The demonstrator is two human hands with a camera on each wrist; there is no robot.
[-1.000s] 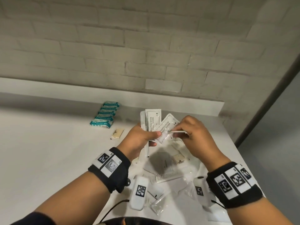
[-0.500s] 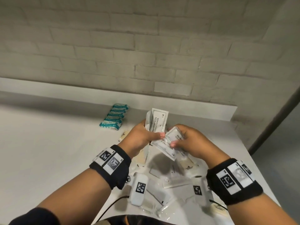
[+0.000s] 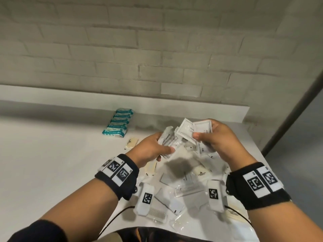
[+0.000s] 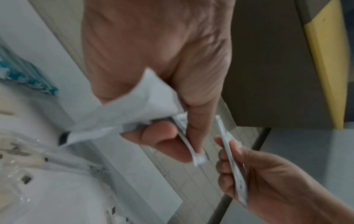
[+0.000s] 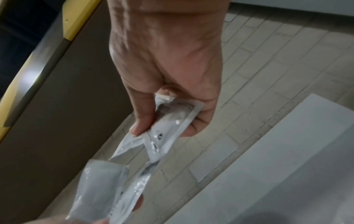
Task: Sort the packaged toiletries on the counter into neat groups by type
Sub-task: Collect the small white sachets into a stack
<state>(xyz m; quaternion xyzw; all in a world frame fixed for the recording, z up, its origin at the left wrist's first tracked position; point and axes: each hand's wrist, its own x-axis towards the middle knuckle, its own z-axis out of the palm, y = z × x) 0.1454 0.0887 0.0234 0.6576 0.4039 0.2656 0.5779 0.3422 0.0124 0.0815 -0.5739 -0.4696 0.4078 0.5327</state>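
Both hands pinch thin sachets above the counter [image 3: 52,154]: left hand [image 3: 152,149], right hand [image 3: 216,140]; light, floppy, slick packets [image 3: 187,135], best held by their edges

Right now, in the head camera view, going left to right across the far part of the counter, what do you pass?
Row of teal packets → small beige sachet → left hand holding clear wrapped packets → right hand holding white shampoo sachets.

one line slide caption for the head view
Both hands hold white sachets above a mixed pile: left hand, right hand, with teal packs already lined up on the counter.
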